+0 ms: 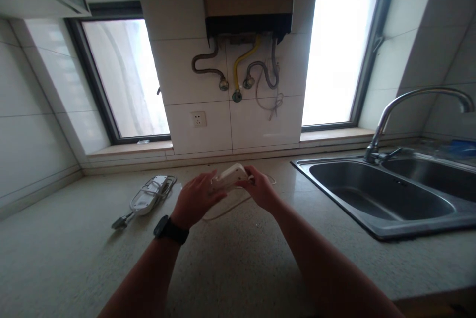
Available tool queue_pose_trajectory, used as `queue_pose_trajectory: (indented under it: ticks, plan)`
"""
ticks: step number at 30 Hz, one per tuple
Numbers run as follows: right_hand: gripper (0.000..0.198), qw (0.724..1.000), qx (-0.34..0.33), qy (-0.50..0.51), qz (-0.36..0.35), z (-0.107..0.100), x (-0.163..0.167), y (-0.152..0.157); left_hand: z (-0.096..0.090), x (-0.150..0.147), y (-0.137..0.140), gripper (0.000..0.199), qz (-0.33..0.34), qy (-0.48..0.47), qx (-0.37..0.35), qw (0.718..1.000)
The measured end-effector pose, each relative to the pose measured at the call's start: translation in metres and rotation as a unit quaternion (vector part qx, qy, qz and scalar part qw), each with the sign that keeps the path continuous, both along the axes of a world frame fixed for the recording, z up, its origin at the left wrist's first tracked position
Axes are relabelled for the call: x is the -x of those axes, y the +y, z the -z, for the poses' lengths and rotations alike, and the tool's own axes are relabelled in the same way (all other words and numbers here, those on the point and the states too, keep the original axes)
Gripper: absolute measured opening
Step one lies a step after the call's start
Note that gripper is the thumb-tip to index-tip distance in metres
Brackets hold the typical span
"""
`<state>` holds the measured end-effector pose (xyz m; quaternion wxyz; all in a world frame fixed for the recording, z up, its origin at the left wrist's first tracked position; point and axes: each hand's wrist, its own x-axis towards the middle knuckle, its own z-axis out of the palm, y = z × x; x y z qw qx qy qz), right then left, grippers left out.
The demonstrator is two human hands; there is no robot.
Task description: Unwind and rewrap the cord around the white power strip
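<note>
A white oblong unit (232,173) is held just above the counter (238,273), its left end gripped by the fingers of the left hand (197,196) and its right end pinched by those of the right hand (261,189). A pale cord (238,204) is looped on the counter beneath. To the left, a white power strip (147,200) is laid with its cable wrapped around it; to the right, a double sink (344,226) is set in.

Speckled ctr (230,273) holds cord-wrapped pwr strip (146,202) at L — pale cable (238,205) mid, inset sink (409,229) R.
</note>
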<state>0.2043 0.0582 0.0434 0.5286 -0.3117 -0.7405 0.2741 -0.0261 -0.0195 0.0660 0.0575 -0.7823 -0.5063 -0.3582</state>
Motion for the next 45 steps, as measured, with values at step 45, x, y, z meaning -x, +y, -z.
queue_pose_trajectory:
  ticks: [45]
  plan:
    - [0.038,0.967,0.042,0.024,-0.252,-0.045,-0.011,-0.042,0.001,-0.043,-0.021,0.061,0.165,-0.524,0.306,0.778]
